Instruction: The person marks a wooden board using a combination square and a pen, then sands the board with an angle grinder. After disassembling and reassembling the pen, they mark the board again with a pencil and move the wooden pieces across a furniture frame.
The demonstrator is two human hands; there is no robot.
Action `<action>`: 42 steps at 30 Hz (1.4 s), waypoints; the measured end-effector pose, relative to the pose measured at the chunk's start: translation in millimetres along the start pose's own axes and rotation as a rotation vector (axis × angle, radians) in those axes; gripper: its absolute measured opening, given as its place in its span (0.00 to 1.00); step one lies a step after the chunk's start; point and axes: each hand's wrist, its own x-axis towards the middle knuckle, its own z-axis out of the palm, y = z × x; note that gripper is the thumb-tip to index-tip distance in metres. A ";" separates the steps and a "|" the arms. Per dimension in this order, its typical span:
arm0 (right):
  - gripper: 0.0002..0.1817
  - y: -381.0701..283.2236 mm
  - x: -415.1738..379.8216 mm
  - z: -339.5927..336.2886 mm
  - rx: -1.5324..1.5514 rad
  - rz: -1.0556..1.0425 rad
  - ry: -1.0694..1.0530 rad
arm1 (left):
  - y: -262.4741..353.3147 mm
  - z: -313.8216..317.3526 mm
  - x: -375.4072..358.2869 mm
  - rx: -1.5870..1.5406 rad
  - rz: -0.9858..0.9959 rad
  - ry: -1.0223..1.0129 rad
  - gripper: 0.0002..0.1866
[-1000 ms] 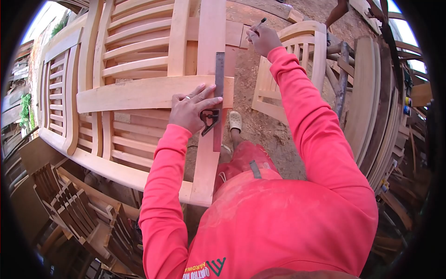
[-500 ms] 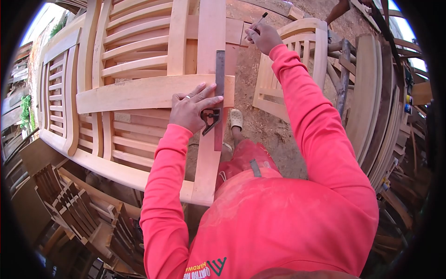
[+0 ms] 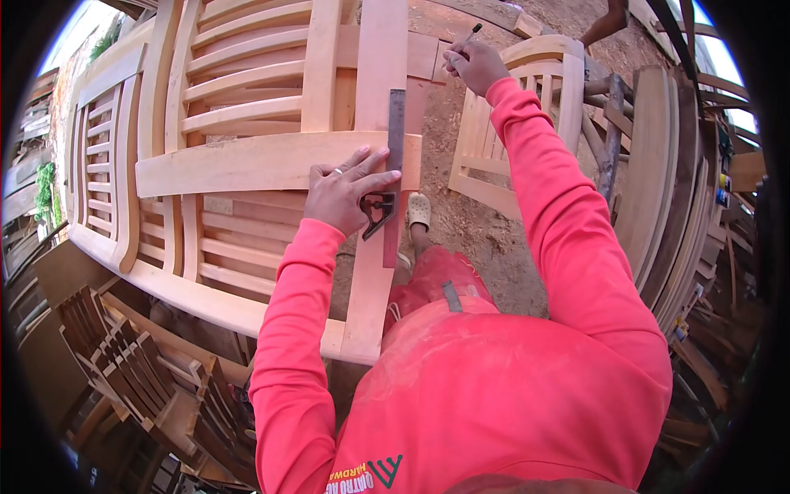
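Observation:
My left hand (image 3: 341, 191) presses a combination square (image 3: 397, 136) onto the curved board (image 3: 247, 160). Its fingers lie along the board and reach the blade, while the thumb side sits by the black head. The blade runs across the board near its right end. That board rests over slatted wooden frames (image 3: 247, 74) and a long flat plank (image 3: 372, 288). Up to the right, away from the wood, my right hand (image 3: 476, 66) is closed around a thin pen (image 3: 472, 33) with a dark end pointing upward. The fingers partly hide the pen.
A slatted chair back (image 3: 514, 177) stands beyond my right arm. Several long boards (image 3: 650, 198) lean at the right. Dark slatted chairs (image 3: 156, 387) are at lower left. My foot in a clog (image 3: 419, 210) stands on the dusty ground beside the work.
The view has shifted slightly, so the wood and both hands appear a little farther right. My left hand stays on the square, and my right hand still holds the pen.

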 end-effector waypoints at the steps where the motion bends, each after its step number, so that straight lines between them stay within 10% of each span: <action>1: 0.14 0.5 1.2 1.5 -0.043 -0.044 0.064 | -0.2 0.0 0.3 -0.012 -0.002 0.002 0.34; 24: 0.14 -6.9 -5.9 3.5 -0.309 -0.162 0.251 | 0.6 3.1 -0.6 -0.014 -0.018 -0.027 0.35; 30: 0.13 -30.0 -17.0 -21.7 0.296 0.163 -0.108 | -1.8 2.2 2.3 0.016 -0.006 -0.009 0.35; 42: 0.18 -109.8 -93.7 -74.1 0.880 -0.100 -0.494 | -2.6 6.9 -0.2 -0.026 0.019 0.002 0.41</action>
